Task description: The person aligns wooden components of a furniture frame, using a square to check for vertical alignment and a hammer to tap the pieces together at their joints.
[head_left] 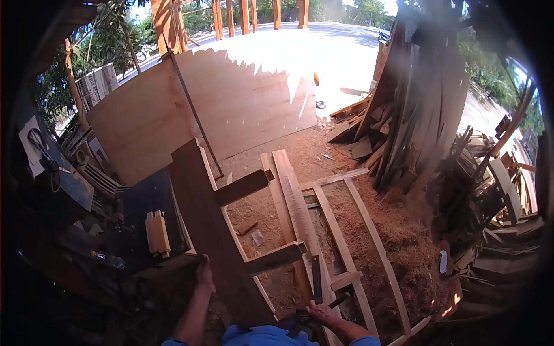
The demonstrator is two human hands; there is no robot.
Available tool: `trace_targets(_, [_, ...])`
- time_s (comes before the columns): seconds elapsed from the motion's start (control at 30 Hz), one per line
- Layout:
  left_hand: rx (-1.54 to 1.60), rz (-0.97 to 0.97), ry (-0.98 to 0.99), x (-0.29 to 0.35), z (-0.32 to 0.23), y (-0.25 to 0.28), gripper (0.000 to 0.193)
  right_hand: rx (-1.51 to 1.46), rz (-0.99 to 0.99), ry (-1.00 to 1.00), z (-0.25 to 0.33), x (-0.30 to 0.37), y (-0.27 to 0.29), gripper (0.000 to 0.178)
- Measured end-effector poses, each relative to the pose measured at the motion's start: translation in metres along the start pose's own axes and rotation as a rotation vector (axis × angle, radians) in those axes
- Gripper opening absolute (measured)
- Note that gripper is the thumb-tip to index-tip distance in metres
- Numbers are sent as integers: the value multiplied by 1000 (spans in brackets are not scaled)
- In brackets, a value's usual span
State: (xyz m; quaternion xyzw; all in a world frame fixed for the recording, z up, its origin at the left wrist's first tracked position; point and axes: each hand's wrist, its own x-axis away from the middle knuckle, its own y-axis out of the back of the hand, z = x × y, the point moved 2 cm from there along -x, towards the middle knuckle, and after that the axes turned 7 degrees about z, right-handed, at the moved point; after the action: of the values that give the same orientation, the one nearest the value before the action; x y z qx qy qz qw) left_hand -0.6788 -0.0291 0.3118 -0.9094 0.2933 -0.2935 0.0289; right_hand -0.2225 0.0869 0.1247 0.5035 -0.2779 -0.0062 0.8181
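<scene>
Underfoot, sawdust-strewn ground (407, 254), dark timber frame (213, 230), plywood panel (242, 104), perhaps road (352, 37) beyond.

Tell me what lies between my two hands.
In the head view, the lower part of the dark board lies between your left hand and right hand.

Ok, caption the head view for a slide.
Left hand at a wide brown board, right hand by a dark tool.
</scene>
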Motion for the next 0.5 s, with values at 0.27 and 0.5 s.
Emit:
trace_targets(0.27, [133, 158, 141, -97, 40, -23, 99, 361, 365, -6, 63, -148, -41, 28])
trace_targets(0.5, [297, 155, 359, -202, 195, 40, 98, 124, 514, -206, 62, -234, -135, 29])
